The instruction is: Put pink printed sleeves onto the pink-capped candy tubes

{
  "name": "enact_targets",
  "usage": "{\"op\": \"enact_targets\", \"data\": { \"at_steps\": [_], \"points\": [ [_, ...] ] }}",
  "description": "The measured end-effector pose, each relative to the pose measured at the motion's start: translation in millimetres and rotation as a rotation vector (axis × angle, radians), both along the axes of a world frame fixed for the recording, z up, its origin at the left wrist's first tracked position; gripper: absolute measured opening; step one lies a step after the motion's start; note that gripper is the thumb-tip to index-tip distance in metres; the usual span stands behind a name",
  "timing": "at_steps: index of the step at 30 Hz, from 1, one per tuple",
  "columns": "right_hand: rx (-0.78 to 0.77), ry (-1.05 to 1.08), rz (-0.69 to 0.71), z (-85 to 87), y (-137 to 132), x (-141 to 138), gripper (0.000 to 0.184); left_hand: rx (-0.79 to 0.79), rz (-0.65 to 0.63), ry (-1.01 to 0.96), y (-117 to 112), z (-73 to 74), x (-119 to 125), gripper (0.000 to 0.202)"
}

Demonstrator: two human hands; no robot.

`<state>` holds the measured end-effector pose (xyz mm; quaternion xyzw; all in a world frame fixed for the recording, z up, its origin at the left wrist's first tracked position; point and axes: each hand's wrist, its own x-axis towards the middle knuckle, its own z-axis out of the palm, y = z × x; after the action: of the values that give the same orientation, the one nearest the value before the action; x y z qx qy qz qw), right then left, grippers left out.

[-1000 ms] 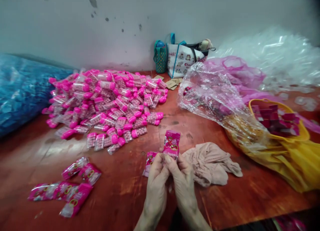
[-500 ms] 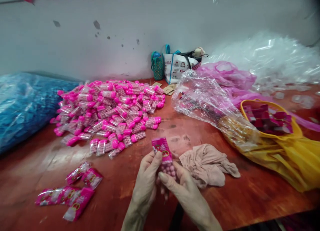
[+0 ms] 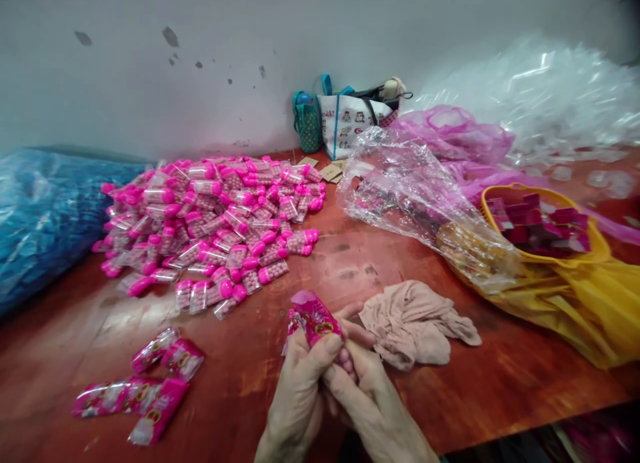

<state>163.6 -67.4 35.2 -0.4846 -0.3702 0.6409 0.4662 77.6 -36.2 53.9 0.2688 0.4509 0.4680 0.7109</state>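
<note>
Over the near middle of the desk [image 3: 240,363], the left hand [image 3: 296,389] and right hand [image 3: 367,393] have their fingers clamped on a pink-wrapped pack [image 3: 320,321] of pink balls, its wrapped end pointing far and left. A crumpled cloth [image 3: 417,326] lies just right; pink-capped bottles [image 3: 215,216] are heaped at far left.

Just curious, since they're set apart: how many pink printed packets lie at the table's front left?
5: back-left packet, back-right packet, front-left packet, front-middle packet, front-right packet. Any underneath would be hidden.
</note>
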Motion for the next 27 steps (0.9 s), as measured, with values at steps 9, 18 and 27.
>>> {"op": "enact_targets", "data": {
  "at_steps": [9, 18, 27],
  "points": [
    [-0.083, 0.463, 0.209, -5.5, 14.9, -4.7, 0.025, -0.057, 0.093, -0.242, 2.3, -17.1, -22.1, 0.024],
    [-0.246, 0.923, 0.291, -21.1, 19.2, -3.3, 0.027, -0.218, 0.042, -0.375, 3.8, -22.1, -10.8, 0.02],
    [-0.32, 1.088, 0.314, -19.1, 15.7, -13.4, 0.035, -0.126, 0.131, -0.186, 7.4, -17.7, -15.4, 0.013]
  ]
}}
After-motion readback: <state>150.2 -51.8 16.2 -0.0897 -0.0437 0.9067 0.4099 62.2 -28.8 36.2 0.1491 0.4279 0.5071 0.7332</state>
